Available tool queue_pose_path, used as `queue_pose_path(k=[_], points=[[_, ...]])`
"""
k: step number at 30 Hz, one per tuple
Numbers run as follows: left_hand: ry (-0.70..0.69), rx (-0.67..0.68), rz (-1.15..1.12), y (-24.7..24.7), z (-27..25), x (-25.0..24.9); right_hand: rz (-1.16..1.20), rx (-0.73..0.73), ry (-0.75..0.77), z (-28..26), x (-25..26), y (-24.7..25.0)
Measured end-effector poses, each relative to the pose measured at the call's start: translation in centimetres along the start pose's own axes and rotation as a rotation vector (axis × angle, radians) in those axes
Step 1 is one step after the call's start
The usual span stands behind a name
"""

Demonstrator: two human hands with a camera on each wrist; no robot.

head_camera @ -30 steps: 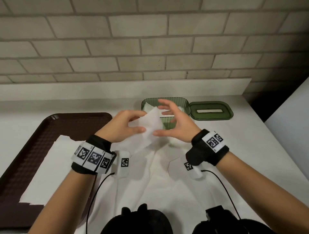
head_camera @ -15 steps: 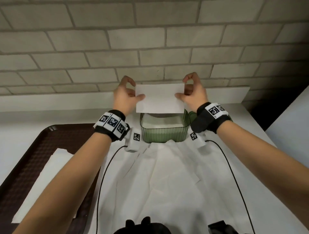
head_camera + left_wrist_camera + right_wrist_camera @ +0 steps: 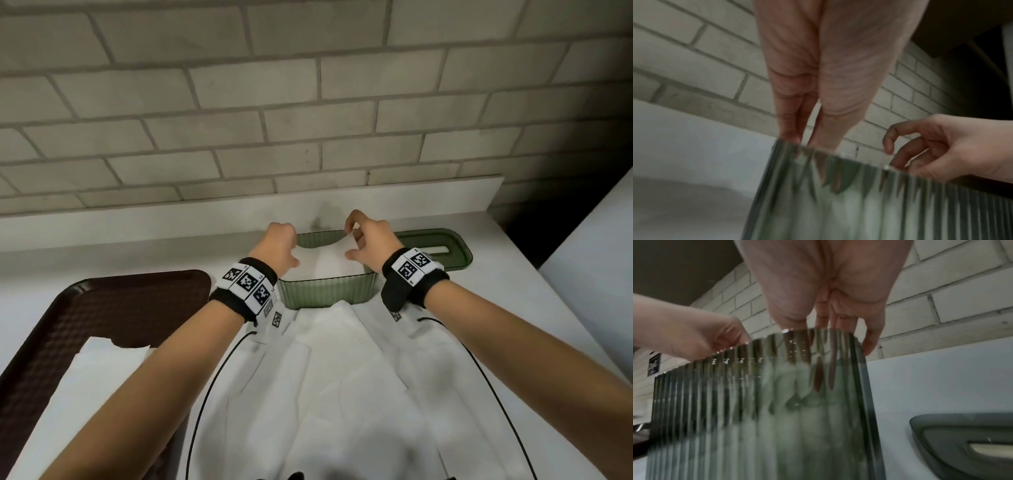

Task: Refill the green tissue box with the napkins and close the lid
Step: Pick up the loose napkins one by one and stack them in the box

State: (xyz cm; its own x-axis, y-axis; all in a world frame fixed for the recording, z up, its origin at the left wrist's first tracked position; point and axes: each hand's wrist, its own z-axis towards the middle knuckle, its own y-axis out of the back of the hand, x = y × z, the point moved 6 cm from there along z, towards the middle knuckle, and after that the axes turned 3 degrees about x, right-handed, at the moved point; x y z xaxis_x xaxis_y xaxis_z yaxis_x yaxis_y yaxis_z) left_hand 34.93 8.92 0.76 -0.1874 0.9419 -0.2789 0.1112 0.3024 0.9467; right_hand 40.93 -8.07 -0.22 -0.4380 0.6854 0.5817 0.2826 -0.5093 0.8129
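While both hands dip into green box [image 3: 323, 289] — L hand [image 3: 279, 245], R hand [image 3: 371, 241] pinching napkin [image 3: 329, 258]; lid [image 3: 442, 248] off

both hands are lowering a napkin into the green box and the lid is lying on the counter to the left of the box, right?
Nearly. The left hand and right hand do hold a napkin at the open green box, but the lid lies on the counter to the right of the box, not the left. The head view shows it, behind the right wrist.
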Motion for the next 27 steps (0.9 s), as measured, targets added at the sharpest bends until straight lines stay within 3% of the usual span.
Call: queue_pose_path(k=[4,8,14,17,21,24,27], points=[[0.005,-0.074,0.048,0.3,-0.6,-0.7,-0.115,-0.006,0.027,-0.2,0.2,0.4],[0.081,0.037,-0.001,-0.4,-1.0,-1.7,-0.237,-0.175,-0.017,-0.4,-0.2,1.7],[0.198,0.250,-0.001,-2.4,-0.3,-2.2,-0.170,-0.050,-0.188,-1.0,-2.5,1.1],[0.202,0.289,0.031,-3.0,-0.3,-2.2,-0.152,-0.053,-0.154,-1.3,-2.7,1.1],[0.087,0.186,0.111,-1.6,-0.2,-2.5,-0.254,-0.159,0.047,-1.9,-1.2,2.0],[-0.008,0.285,0.130,-2.0,0.0,-2.3,-0.398,0.032,0.196,-2.5,1.0,0.0],[-0.016,0.464,0.139,-3.8,-0.3,-2.3,-0.466,0.297,0.134,-2.4,0.9,-3.1]])
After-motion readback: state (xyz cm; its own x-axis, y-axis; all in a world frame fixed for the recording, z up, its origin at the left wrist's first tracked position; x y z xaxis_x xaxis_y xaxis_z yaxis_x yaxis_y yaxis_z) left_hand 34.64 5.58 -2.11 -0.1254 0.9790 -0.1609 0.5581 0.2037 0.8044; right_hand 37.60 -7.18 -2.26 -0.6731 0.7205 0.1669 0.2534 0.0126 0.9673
